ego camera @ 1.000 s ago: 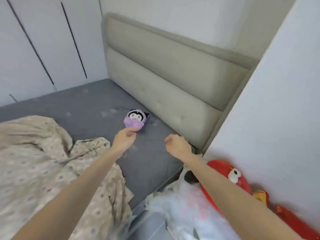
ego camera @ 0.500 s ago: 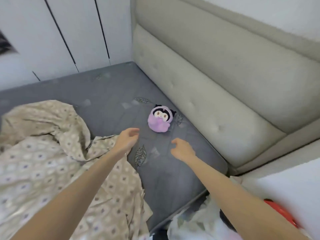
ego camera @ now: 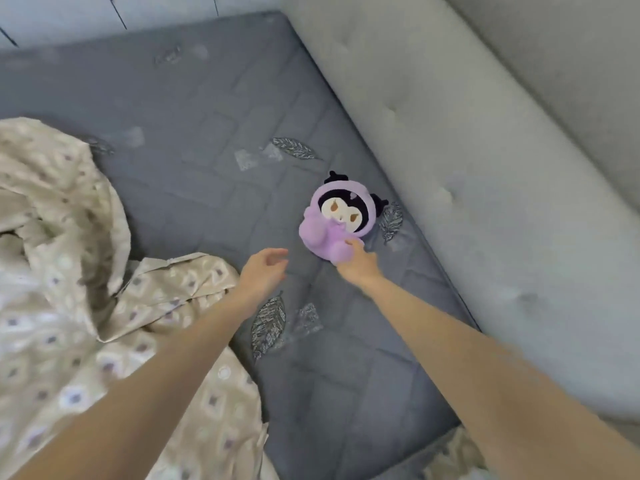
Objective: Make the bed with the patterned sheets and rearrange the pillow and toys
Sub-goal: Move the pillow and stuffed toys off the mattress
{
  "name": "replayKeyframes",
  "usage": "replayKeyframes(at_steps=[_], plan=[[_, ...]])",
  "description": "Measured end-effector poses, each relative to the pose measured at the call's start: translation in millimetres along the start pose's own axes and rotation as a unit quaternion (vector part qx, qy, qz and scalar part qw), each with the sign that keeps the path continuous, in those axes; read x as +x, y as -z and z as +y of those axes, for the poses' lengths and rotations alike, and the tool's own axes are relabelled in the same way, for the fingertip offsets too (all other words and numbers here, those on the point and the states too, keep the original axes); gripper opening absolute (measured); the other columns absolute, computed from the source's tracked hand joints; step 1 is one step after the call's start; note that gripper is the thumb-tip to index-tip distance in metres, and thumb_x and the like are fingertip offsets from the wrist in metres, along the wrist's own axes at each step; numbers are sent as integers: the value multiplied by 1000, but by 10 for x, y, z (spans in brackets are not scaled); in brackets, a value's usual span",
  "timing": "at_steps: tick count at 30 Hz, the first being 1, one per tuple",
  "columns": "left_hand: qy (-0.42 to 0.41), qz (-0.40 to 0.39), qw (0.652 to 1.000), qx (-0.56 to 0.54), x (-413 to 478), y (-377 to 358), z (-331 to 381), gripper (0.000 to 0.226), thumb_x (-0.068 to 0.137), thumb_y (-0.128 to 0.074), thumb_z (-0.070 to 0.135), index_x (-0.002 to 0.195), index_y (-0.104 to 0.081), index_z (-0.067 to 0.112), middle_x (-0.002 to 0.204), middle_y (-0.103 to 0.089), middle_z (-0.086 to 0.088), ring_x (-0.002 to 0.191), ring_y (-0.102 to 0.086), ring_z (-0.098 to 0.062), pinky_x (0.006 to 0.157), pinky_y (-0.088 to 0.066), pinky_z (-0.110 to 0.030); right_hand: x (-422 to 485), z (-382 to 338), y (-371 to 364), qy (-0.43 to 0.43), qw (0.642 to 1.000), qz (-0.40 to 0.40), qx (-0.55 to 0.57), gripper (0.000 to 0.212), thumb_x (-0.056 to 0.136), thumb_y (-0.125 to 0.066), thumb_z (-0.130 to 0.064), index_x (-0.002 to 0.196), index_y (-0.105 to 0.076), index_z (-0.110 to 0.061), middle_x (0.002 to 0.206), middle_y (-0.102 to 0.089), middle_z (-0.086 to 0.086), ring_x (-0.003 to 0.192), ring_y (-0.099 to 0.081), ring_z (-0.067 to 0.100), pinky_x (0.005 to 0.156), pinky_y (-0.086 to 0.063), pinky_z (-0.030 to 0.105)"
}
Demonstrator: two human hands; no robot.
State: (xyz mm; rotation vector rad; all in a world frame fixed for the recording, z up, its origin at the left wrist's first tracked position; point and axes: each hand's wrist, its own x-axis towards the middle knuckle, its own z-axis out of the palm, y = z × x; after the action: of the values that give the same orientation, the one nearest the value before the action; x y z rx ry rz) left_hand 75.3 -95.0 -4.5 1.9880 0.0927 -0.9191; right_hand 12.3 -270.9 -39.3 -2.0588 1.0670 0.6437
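gripping the plush toy with right hand fingers — left hand near

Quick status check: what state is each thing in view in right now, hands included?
Beige patterned sheet: crumpled in a heap, left side.
Grey quilted mattress: partly covered by that sheet.
Pale padded headboard: upright.
Purple plush toy with black-and-white face: resting on the mattress beside the headboard.
Left hand: open, holding nothing.
Right hand: on the toy's lower edge; grip unclear.
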Motion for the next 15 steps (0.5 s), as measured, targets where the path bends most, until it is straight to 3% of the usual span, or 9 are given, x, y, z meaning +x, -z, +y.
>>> replayKeyframes(at_steps=[3, 6, 8, 10, 12, 15], plan=[[19, -4, 1000, 7, 311, -13, -151, 26, 93, -55, 13, 118, -61, 18, 120, -63, -6, 87, -64, -22, 84, -46, -31, 392, 9, -115, -6, 999, -33, 12, 61, 92, -52, -24, 146, -25, -30, 141, -37, 15, 121, -46, 35, 98, -44, 39], [34, -5, 999, 21, 501, 15, -247, 26, 94, -54, 11, 119, -60, 15, 123, -63, -10, 108, -61, -30, 97, -46, -41, 628, 38, -232, -20, 995, -38, 90, 53, 91, -54, -20, 139, -34, -28, 124, -48, 11, 92, -54, 25, 62, -47, 24], [44, -3, 999, 19, 559, 31, -273, 27, 95, -53, 8, 121, -59, 11, 123, -62, -14, 100, -62, -31, 88, -48, -36, 667, 25, -278, -48, 983, -30, 172, 41, 92, -53, -17, 131, -42, -21, 109, -49, 5, 75, -50, 16, 48, -45, 18], [42, 0, 999, 13, 558, 50, -266, 28, 95, -51, 6, 122, -58, 8, 123, -62, -16, 80, -58, -23, 67, -46, -22, 705, 14, -300, -48, 978, -10, 205, 42, 90, -54, -13, 129, -42, -18, 111, -47, 4, 83, -51, 18, 64, -52, 20], [37, 4, 999, 14, 519, 72, -236, 28, 96, -50, 6, 123, -57, 6, 123, -61, -15, 67, -53, -13, 53, -41, -10, 673, -5, -279, -41, 977, 26, 207, 44, 85, -54, -9, 127, -43, -20, 120, -46, 8, 91, -54, 23, 82, -56, 36], [31, 4, 999, 4, 412, 128, -136, 33, 97, -48, 6, 129, -53, 4, 128, -58, -13, 69, -53, -12, 54, -41, -10, 493, -83, -168, -51, 971, 68, 226, 39, 84, -54, -7, 122, -48, -16, 125, -47, 12, 92, -58, 26, 81, -56, 40]])
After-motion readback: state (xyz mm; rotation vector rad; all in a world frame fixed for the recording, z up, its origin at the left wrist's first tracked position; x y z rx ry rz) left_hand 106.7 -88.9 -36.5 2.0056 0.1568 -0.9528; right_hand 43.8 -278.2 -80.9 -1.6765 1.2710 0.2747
